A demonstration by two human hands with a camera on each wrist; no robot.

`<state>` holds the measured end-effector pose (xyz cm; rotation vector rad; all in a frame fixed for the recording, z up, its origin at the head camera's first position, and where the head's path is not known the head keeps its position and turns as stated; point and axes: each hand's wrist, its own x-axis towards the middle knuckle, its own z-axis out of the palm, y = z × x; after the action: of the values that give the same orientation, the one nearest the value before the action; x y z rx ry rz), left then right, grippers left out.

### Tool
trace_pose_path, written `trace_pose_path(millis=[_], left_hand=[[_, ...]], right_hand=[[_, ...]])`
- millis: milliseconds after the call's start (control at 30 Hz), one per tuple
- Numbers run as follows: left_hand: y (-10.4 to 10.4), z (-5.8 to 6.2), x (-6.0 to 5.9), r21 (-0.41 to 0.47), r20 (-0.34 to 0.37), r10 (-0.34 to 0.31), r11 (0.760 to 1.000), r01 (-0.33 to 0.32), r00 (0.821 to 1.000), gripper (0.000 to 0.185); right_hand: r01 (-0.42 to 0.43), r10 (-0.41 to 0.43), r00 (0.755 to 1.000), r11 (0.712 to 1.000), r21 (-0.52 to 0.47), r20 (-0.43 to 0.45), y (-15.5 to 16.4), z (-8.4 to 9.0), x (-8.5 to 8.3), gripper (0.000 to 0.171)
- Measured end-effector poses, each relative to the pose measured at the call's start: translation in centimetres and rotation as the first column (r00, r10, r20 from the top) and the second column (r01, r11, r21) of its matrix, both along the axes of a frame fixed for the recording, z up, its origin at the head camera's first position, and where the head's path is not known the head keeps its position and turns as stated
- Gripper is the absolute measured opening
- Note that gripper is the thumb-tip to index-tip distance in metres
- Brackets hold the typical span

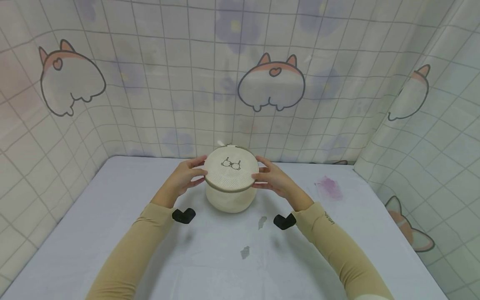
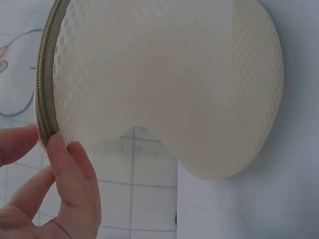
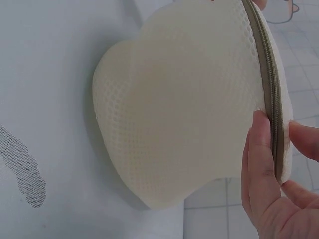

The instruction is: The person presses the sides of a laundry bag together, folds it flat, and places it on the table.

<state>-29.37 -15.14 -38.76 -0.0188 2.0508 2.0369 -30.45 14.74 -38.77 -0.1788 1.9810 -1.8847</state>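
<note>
A cream mesh laundry bag (image 1: 230,200) stands near the back of the table, its round top printed with a pair of glasses. A brown zipper (image 2: 44,74) runs round the top edge and looks closed where it shows. My left hand (image 1: 189,174) pinches the rim from the left, thumb on the top and fingers beneath the zipper. On the opposite side my right hand (image 1: 271,177) pinches the rim in the same way. The mesh side (image 3: 174,109) bulges below the zipper and dents inward near each hand. Whatever is inside cannot be seen.
A white cloth covers the table (image 1: 210,266), with two grey patches and a pink stain (image 1: 329,187) at the right. Gridded curtains (image 1: 180,83) with cartoon animals stand close behind the bag and on both sides. A thin dark cord (image 1: 339,162) lies along the back edge.
</note>
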Motion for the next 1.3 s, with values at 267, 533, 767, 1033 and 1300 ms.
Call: trace_pose_path(millis=[267,533,767,1033,1300], left_hand=[[0.01,-0.12,0.11,0.0,0.005,0.0,1.0,0.0,1.0,0.068],[-0.12,-0.44,0.19,-0.003,0.005,0.003,1.0,-0.003,1.0,0.068],[-0.25,-0.59,0.18,0.001,0.001,0.004,1.0,-0.004,1.0,0.069],[-0.17,-0.59,0.11,-0.008,0.002,0.009,1.0,-0.009,1.0,0.069],[-0.1,-0.65,0.1,-0.007,0.014,0.009,1.0,-0.008,1.0,0.07]], right_hand=[[0.0,0.0,1.0,1.0,-0.004,0.011,0.02,-0.17,-0.1,0.083],[-0.007,0.007,1.0,1.0,0.014,0.006,-0.13,-0.05,-0.13,0.083],[-0.013,0.012,1.0,1.0,0.014,0.008,-0.21,-0.1,-0.35,0.082],[-0.007,0.007,1.0,1.0,0.013,0.02,-0.2,-0.26,-0.53,0.082],[-0.001,0.0,1.0,1.0,0.02,0.027,-0.24,-0.34,-0.59,0.082]])
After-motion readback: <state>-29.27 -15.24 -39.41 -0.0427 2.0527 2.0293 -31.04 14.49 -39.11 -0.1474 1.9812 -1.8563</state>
